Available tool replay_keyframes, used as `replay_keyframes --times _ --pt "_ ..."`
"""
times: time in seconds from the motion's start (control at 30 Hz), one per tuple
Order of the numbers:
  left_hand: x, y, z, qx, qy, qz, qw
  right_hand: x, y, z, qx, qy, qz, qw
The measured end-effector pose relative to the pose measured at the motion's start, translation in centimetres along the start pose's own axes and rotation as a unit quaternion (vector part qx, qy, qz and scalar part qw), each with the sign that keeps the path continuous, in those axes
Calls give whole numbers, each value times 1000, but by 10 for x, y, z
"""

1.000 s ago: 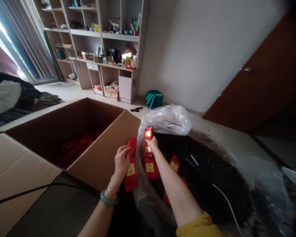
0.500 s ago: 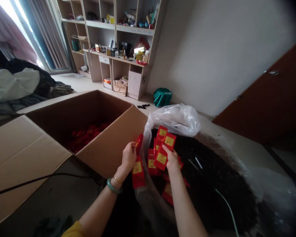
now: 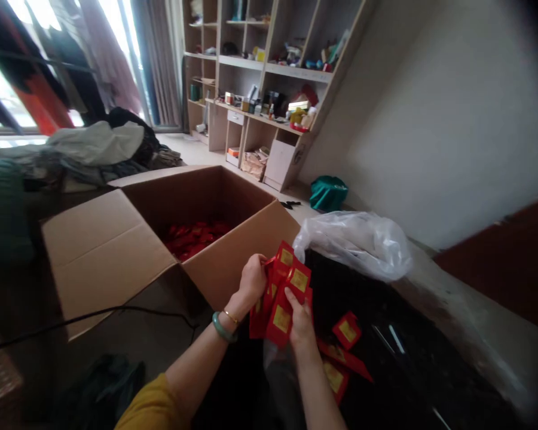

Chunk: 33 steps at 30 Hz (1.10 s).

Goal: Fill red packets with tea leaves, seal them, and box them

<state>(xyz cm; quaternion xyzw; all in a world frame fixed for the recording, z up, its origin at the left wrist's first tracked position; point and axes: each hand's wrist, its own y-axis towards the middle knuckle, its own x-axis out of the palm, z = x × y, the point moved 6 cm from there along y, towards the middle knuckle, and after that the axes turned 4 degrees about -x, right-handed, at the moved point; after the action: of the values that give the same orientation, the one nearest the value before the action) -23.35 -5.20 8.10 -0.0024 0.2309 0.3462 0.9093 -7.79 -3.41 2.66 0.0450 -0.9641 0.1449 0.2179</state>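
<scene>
Feed shows both my hands on one bunch of red packets (image 3: pixel 273 335), held tilted just right of the cardboard box (image 3: pixel 240 257). Right hand (image 3: pixel 301 316) clasps the bunch from the right, thumb across the front; most of its other fingers are hidden. Left hand (image 3: pixel 253 278) pinches at the upper left, fingertips close together. To do this well, I'd judge: light, steady thumb pressure, since the packets look thin and slick, with edges squared so none slides out. The bunch fans above, left and below the right thumb, yellow labels (image 3: pixel 299 279) facing my camera. Loose packets (image 3: pixel 347 329) lie right of the right forearm.
</scene>
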Motion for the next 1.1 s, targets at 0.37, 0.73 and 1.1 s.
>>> replay_keyframes --times 0.37,0.73,1.1 --pt "-149 97 -17 -40 115 163 979 201 48 20 75 4 -183 980" --pt "-187 131 -33 -12 179 236 955 261 66 27 108 -83 -216 967" --pt "-23 3 46 274 26 -99 956 23 67 -76 -86 -34 6 996"
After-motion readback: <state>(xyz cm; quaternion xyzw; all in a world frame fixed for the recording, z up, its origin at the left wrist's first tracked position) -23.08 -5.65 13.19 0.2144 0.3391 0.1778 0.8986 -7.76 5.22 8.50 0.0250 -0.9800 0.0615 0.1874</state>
